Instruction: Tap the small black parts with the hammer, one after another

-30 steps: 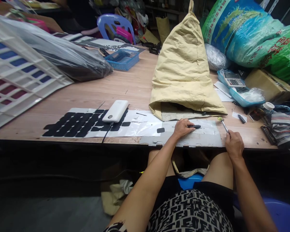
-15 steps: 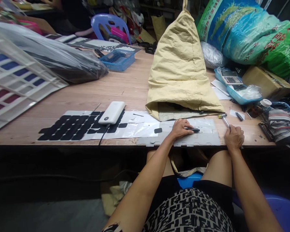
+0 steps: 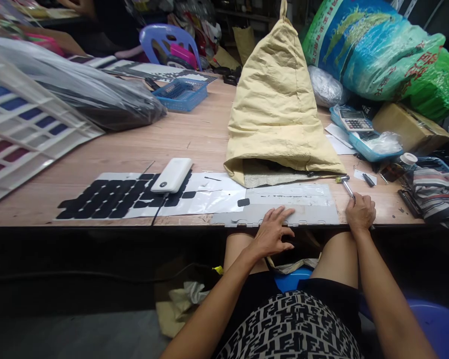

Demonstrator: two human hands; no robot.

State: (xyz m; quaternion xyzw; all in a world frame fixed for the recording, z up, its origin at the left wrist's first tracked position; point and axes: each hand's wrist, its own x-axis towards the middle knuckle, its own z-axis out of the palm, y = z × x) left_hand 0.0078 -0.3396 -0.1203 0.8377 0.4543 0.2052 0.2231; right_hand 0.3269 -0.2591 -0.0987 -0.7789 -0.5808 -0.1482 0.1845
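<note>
My left hand (image 3: 273, 233) is at the table's front edge with its fingers spread, and nothing shows in it. Its fingertips reach over a flat grey board (image 3: 318, 214). My right hand (image 3: 360, 213) lies at the edge to the right of that board, wrapped round the handle of a small hammer (image 3: 347, 186) whose head has a yellowish end. Left of the board, a white sheet (image 3: 228, 203) carries rows of black rounded patches (image 3: 110, 195). One loose black patch (image 3: 243, 202) lies where sheet and board meet.
A large beige cloth bag (image 3: 277, 104) opens towards me behind the board. A white power bank (image 3: 172, 175) with a cable rests on the sheet. At right are a calculator (image 3: 353, 119) in a blue tray and a striped cloth (image 3: 436, 192); at left, a white crate (image 3: 26, 124).
My left hand has let go of a slim black piece and come back towards me to the table edge, its fingers spreading. That piece no longer shows. My right hand stays on the hammer.
</note>
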